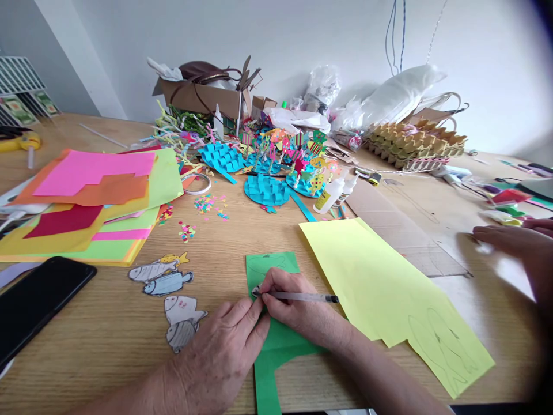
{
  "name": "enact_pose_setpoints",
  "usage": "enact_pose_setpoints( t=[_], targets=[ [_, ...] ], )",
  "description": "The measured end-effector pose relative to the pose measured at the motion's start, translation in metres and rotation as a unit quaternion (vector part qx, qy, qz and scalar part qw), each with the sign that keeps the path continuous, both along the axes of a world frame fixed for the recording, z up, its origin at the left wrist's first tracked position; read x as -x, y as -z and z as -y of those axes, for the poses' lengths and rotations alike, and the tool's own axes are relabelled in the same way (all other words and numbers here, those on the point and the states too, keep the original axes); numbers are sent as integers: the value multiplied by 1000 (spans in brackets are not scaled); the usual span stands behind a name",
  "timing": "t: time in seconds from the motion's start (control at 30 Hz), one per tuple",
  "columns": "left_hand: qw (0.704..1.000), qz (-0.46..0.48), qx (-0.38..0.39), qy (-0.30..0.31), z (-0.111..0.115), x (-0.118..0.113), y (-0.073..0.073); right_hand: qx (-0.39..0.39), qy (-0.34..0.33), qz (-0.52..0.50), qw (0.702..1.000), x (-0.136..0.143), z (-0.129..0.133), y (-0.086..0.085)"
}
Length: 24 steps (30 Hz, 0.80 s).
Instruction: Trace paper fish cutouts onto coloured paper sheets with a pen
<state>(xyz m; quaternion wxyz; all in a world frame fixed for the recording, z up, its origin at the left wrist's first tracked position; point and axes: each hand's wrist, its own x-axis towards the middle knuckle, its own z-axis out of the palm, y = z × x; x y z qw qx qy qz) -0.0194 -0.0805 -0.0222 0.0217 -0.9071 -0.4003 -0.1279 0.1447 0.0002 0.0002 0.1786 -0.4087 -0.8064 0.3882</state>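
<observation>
My right hand [298, 300] is closed around a pen [306, 297], its tip down at a small fish cutout [256, 290] on green paper [287, 343]. My left hand [220, 351] lies on the left part of the green paper, fingers stretched out and pressing down beside the pen tip. Most of that cutout is hidden by my fingers. A pencilled fish outline shows near the paper's top edge. Left of my hands lie several paper fish cutouts, among them a blue one [167, 283], a white one [184, 310] and a grey one [181, 334].
Yellow paper [380, 276] with pencilled fish outlines lies at right, partly over cardboard [389, 225]. Coloured sheets [95, 167] and a phone [43, 305] are at left. Blue paper crafts [265, 190], glue bottles [329, 195] and egg trays [415, 147] stand behind. Another person's hand [514, 242] is at right.
</observation>
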Motion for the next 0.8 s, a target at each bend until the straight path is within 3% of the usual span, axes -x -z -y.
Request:
enact_pose_setpoints(
  t=[0.8],
  targets=[
    [999,48,19,-5,-4,1,5,-6,12,12,1000,2,3,-1]
  ],
)
